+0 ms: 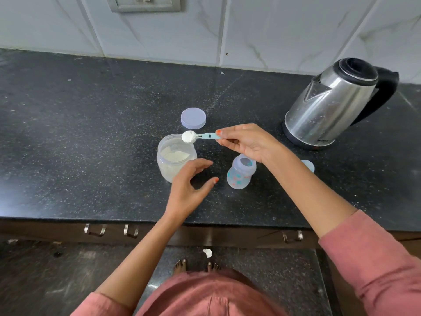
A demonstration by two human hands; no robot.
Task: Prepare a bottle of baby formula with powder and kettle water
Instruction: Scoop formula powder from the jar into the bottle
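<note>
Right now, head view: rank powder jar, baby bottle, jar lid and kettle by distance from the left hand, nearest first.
1. Powder jar, just left of the left hand.
2. Baby bottle, to its right.
3. Jar lid, behind the jar.
4. Kettle, far right rear.

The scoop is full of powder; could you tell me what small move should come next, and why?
Probably swing the scoop to the bottle and tip it in: the right hand pinches its handle above the jar, and the bottle stands open.
</note>
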